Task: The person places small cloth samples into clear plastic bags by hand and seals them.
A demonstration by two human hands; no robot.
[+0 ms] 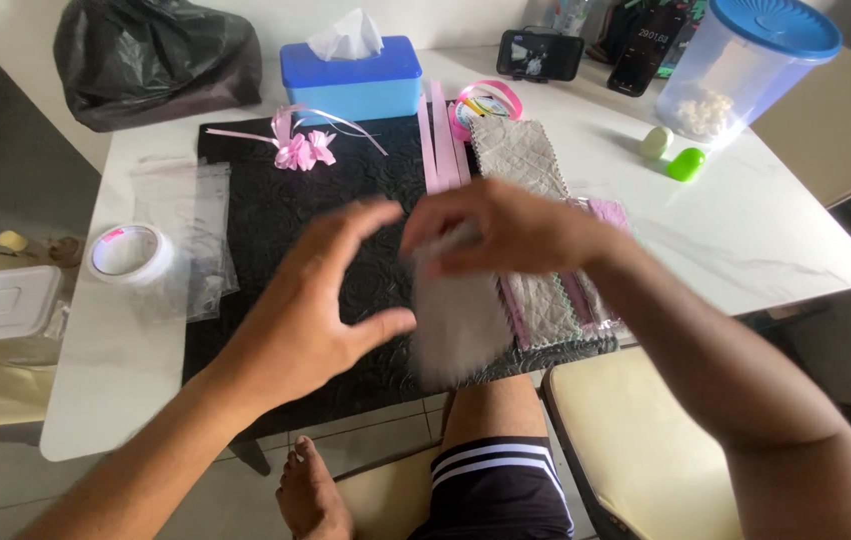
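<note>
Item: pale grey cloth piece (460,335), soft and blurred with motion, hanging from the right hand (505,235) above the near edge of the black quilted mat (285,215). Exact material cannot be told; it looks like a small quilted pouch or fabric swatch.

Right hand: fingers curled down and pinched on the top edge of the cloth piece, holding it up so its length hangs free over the mat.

Left hand (320,300): spread wide, thumb and fingers well apart, palm turned toward the cloth piece, just beside it and holding nothing. Whether the thumb tip touches the cloth is unclear.

Handling note: the piece is limp, so a second grip near the lower edge, opposite the pinch, would likely keep it flat and stop it folding; slow movement would help, as would keeping it above the mat.

Adjacent: stack of similar quilted pieces with pink trim (545,290) lying on the mat under the right wrist; pink ribbon strips (442,150); pink ribbon bow (300,148); blue tissue box (350,78); tape roll (128,252) and clear plastic bags (190,215) on the white tabletop (745,230), well apart from the hands.
</note>
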